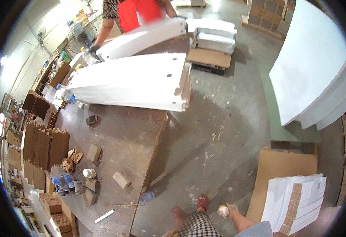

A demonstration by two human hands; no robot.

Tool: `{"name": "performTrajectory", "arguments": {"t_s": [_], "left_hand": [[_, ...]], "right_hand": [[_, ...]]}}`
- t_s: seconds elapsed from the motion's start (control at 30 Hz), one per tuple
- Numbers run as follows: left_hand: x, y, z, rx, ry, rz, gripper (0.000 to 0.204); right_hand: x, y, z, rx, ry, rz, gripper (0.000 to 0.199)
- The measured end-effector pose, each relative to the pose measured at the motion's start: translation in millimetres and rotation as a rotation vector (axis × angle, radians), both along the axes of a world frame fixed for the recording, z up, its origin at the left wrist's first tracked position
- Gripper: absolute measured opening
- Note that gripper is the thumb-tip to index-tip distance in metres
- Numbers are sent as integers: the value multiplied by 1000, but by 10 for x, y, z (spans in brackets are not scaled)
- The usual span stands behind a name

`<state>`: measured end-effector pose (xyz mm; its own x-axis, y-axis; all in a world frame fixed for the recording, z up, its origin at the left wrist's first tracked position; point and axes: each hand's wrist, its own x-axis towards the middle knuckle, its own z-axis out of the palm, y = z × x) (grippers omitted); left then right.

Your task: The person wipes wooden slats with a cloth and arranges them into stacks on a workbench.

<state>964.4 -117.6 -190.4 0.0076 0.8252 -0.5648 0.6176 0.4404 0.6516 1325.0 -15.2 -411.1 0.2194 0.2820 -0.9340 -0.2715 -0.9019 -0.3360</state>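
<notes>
My right hand (pixel 231 210) hangs low beside my checked garment (pixel 200 226), above the floor. Its fingers look curled around a small whitish, crumpled thing (pixel 222 211) whose kind I cannot make out. At the lower edge, left of the garment, a tan patch that may be my left hand (pixel 170 234) barely shows; its fingers are hidden. A stack of long white panels (pixel 129 81) with dark holes lies on the brown worktable (pixel 119 128). Across the table, a person in a red apron (pixel 135 15) grips a curved white panel (pixel 141 37) with gloved hands.
Wood blocks (pixel 121 179), a white jar (pixel 89 173) and brown cardboard pieces (pixel 43 146) lie on the table. White pieces (pixel 216 35) stand on a far pallet. Right are large pale sheets (pixel 311 59) and a white stack (pixel 295 201) on cardboard.
</notes>
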Motion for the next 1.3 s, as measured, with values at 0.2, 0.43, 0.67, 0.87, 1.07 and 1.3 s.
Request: {"name": "performTrajectory", "arguments": {"t_s": [0.2, 0.43, 0.67, 0.87, 1.07, 1.3], "left_hand": [[273, 134, 171, -57, -348, 192, 35], [74, 19, 499, -1, -760, 228, 62], [-1043, -1242, 653, 109, -971, 422, 34], [-2024, -2432, 1197, 281, -1055, 876, 38], [-2746, -2803, 1354, 529, -900, 872, 36], [-3531, -2516, 1420, 531, -861, 889, 35]], "right_hand": [[431, 346, 962, 77, -7, 121, 14], [-1268, 222, 2643, 1212, -108, 1118, 27], [-3021, -1161, 3265, 1161, 490, 956, 32], [-4255, -1989, 3901, 1384, 313, 1307, 41], [-4955, -2131, 4189, 1001, 572, 1558, 51], [-5766, -1781, 4451, 960, 538, 1590, 35]]}}
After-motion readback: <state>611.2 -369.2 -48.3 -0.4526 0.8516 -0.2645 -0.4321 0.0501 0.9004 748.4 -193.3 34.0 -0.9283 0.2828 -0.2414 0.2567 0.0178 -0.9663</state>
